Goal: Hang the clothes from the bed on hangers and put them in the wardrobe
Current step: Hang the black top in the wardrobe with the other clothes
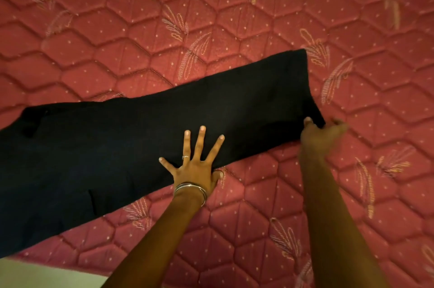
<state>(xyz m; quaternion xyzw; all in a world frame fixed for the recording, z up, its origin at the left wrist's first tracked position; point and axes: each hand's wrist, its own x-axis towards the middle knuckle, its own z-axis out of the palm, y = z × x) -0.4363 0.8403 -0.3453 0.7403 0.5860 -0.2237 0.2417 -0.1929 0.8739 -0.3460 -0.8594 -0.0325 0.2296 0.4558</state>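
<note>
Two bare forearms of yours reach up from the near edge across the red quilted bed [258, 229]. Your left hand [195, 165] lies flat with its fingers spread wide, pressing on the near long edge of the black garment [164, 128]; its thumb sits just off the cloth on the mattress, bangles [191, 190] circle the wrist, and a ring shows on one finger. Your right hand [321, 132], somewhat blurred, has its fingers curled and pinches the near right corner of the same garment. That garment is laid out flat in a long folded band, running from the lower left, where it leaves the frame, up toward the right, ending in a straight edge beyond your right hand.
</note>
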